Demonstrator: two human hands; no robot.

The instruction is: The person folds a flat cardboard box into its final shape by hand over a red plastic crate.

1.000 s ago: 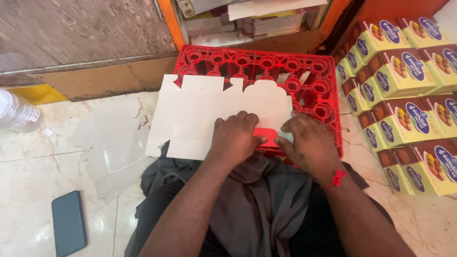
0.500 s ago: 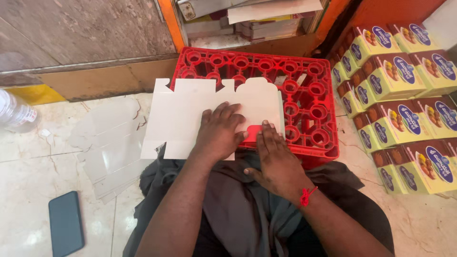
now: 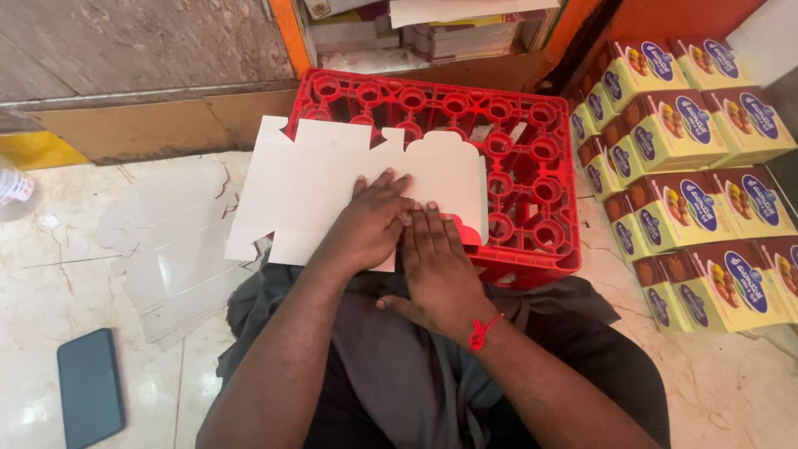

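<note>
Head view. Left hand (image 3: 370, 224) spread flat, palm down, pressing on the white die-cut carton blank (image 3: 332, 187); right hand (image 3: 436, 262) likewise flat and open, fingers together, laid just beside the left at the near edge of the blank, gripping nothing. Blank unfolded, blank side up, resting across the upturned red plastic crate (image 3: 532, 166), its left portion overhanging the crate above the floor. Red thread band (image 3: 482, 333) at the right wrist. More flat blanks (image 3: 166, 266) lying on the marble floor (image 3: 50, 274) to the left, partly under the overhang. Dark phone (image 3: 90, 397) on the floor at lower left, well apart. Folded yellow-and-brown boxes (image 3: 690, 158) stacked in rows to the right of the crate. Clear bottle (image 3: 12, 185) at the far left edge, only partly visible.

Risks, as judged from this position: ringed, open crate surface under the card likely to give uneven support, so a crease pressed here could run crooked or dent; unsupported left overhang liable to tip or slide the blank if pressure shifts; notched tabs near the fingers prone to tearing.
</note>
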